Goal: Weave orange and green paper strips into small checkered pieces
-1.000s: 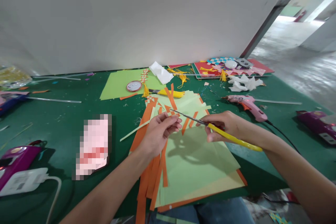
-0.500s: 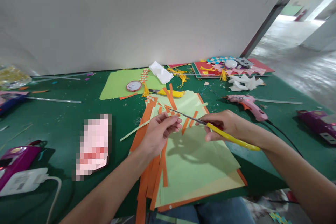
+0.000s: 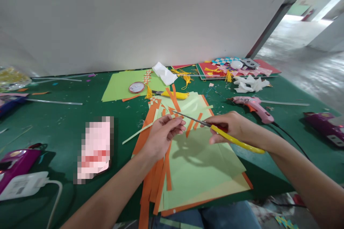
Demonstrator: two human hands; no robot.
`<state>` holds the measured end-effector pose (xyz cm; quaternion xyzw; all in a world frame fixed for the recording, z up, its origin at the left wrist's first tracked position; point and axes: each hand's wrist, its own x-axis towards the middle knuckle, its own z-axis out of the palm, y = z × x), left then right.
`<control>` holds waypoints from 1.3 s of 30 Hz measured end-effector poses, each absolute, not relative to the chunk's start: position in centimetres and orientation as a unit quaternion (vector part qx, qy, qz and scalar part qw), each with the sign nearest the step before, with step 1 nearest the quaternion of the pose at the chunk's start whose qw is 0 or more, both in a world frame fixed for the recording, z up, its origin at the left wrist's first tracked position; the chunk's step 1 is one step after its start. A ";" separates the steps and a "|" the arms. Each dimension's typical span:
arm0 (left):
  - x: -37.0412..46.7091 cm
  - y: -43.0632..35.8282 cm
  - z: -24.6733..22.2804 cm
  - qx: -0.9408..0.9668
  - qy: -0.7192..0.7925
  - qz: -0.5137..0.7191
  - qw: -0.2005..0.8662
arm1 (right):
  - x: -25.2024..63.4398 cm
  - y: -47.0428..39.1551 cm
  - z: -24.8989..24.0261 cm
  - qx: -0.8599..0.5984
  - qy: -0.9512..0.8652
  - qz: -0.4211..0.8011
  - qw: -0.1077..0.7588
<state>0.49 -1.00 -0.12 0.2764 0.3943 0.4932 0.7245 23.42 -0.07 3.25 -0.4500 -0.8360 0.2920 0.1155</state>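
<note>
Green worktable (image 3: 61,125) stands against a pale grey wall (image 3: 129,18), with a glossy floor (image 3: 292,43) visible beyond the wall's right-hand edge. A stack of light green sheets (image 3: 204,164) lies at the near centre, with orange strips (image 3: 145,193) along its left side.

Left hand (image 3: 165,130): positioned above the left part of the stack. Thumb and index finger are pressed together, pinching a small orange-and-pale woven piece (image 3: 177,115) — mostly hidden behind the fingertips. The remaining fingers are curled inward.

Right hand (image 3: 228,125): positioned above the right part of the stack. Fingers and thumb are closed around yellow-handled scissors (image 3: 221,133). The blades point left, toward the woven piece, with the tip near the left fingertips; whether the tip touches the piece cannot be determined. The lower handle loop extends back toward the right wrist.

Surrounding items: a yellow utility knife (image 3: 178,95) lies at the far edge of the stack. A round, red-rimmed item (image 3: 137,87) rests on a bright green sheet (image 3: 115,86), just beside a yellow tassel (image 3: 149,92). White tissue (image 3: 164,74) lies near the wall. A pink glue gun (image 3: 259,109) lies beyond the right hand — its nozzle points left.
</note>
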 end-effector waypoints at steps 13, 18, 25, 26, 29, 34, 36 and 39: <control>0.5 -1.0 -0.4 0.275 0.387 0.495 0.728 | 23.3 -0.2 3.5 -0.461 -0.830 0.293 0.114; 0.5 -1.0 -0.4 0.276 0.383 0.500 0.726 | 23.4 -0.1 3.2 -0.462 -0.832 0.282 0.118; 0.4 -0.9 -0.4 0.276 0.378 0.505 0.725 | 24.1 0.4 2.7 -0.431 -0.856 0.264 0.107; 0.4 -0.9 -0.4 0.276 0.377 0.507 0.724 | 24.4 0.4 2.5 -0.424 -0.860 0.266 0.101; 0.3 -0.8 -0.5 0.275 0.375 0.513 0.721 | 25.2 0.6 2.1 -0.410 -0.867 0.269 0.090; 0.2 -0.7 -0.5 0.274 0.380 0.521 0.713 | 26.6 0.8 1.2 -0.408 -0.861 0.284 0.103; 0.2 -0.7 -0.4 0.280 0.384 0.523 0.708 | 27.0 1.0 0.9 -0.416 -0.855 0.292 0.106; 0.3 -0.7 -0.4 0.292 0.390 0.522 0.700 | 27.3 1.0 0.9 -0.436 -0.846 0.289 0.102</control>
